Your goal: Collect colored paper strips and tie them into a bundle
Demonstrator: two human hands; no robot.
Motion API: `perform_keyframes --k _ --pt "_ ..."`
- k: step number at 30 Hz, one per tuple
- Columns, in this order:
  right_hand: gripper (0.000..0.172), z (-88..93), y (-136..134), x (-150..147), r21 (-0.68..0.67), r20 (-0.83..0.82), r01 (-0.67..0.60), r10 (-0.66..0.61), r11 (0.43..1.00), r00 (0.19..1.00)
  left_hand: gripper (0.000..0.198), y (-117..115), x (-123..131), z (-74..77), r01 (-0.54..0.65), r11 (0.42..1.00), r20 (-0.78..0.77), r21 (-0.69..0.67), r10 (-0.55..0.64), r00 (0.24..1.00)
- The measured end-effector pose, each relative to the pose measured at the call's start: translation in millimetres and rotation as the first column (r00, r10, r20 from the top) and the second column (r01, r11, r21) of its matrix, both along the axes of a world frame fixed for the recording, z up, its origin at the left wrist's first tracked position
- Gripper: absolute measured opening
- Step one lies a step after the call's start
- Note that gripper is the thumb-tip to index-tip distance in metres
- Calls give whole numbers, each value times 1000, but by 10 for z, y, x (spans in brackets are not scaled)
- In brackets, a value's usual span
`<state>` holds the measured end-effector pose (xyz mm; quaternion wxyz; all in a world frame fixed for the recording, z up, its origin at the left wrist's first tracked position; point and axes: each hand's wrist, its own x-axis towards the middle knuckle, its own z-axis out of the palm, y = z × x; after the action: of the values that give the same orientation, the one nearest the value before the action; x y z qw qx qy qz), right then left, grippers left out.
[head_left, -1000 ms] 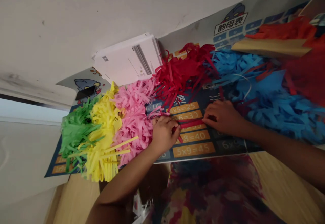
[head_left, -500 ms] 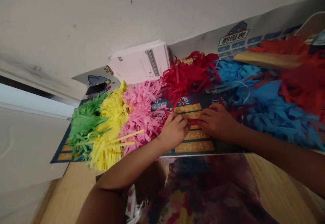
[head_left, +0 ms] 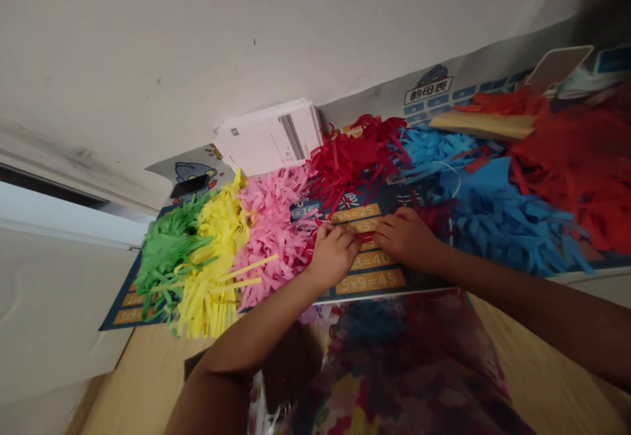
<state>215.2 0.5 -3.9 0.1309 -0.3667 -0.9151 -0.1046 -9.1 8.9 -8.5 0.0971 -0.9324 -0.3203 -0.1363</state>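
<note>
Between my two hands runs a narrow twisted strip of red tissue paper (head_left: 365,237), the middle of a red paper tassel. Its dark red fringe (head_left: 436,217) spreads out past my right hand, and some red shows beside my left. My left hand (head_left: 335,251) has its fingers curled closed round the left end of the twist. My right hand (head_left: 407,238) pinches the other end, palm down. Both rest low over the printed chart (head_left: 372,280). Against my left hand lies a pink paper tassel (head_left: 276,251); a blue tassel (head_left: 513,225) lies right of my right hand.
Further left are yellow (head_left: 217,225) and green (head_left: 170,244) tassels and a dark phone-like object (head_left: 190,186). Behind lie a red tassel (head_left: 352,159) and a stack of white boxes or paper (head_left: 269,136) against the wall. More red fringe (head_left: 576,165) heaps up at right.
The view has shifted slightly to the right, so more of the right side shows. Both hands keep their hold on the red twist, nearly unmoved over the chart.
</note>
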Motion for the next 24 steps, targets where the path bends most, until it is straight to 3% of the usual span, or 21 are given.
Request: perform_keyframes --k 4,9,15,24 --pt "15 -89 0 153 -41 -142 2 -8 999 990 15 -22 -91 -1 -41 987 96 -156 56 994" --pt "16 -195 115 311 -229 -300 48 -118 972 947 13 -8 -142 -21 -87 892 247 -444 215 945" --pt "16 -180 200 337 -402 -282 45 -171 915 944 16 -17 -103 -32 -147 893 276 -425 282 919" --pt "16 -98 260 270 -499 -204 111 -241 859 949 19 -10 -81 -10 -186 878 207 -441 301 931"
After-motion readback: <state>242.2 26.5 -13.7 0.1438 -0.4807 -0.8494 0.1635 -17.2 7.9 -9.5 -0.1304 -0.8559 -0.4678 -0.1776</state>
